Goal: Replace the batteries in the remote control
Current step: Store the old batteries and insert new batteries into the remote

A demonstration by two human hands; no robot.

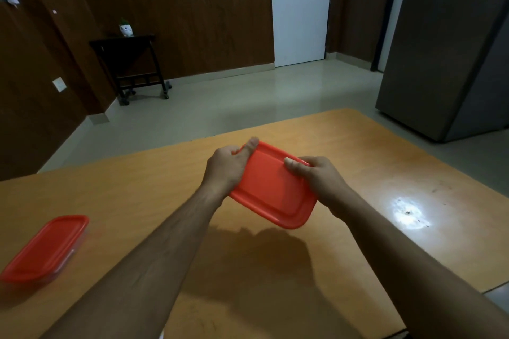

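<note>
Spanning foreground, wooden table [344, 146]; grey tiled floor [220, 102], white door [300, 22] beyond.

We reach both bare forearms forward and inward, so our hands meet out ahead of us. Our left hand [228, 166] curls closed with its thumb stretched up and forward. Our right hand [316, 175] is closed too, thumb pointing inward toward the left, knuckles facing up and wrist slightly bent.

One box [272, 187] above the table [358, 146] — another box [44, 249] far left.
</note>
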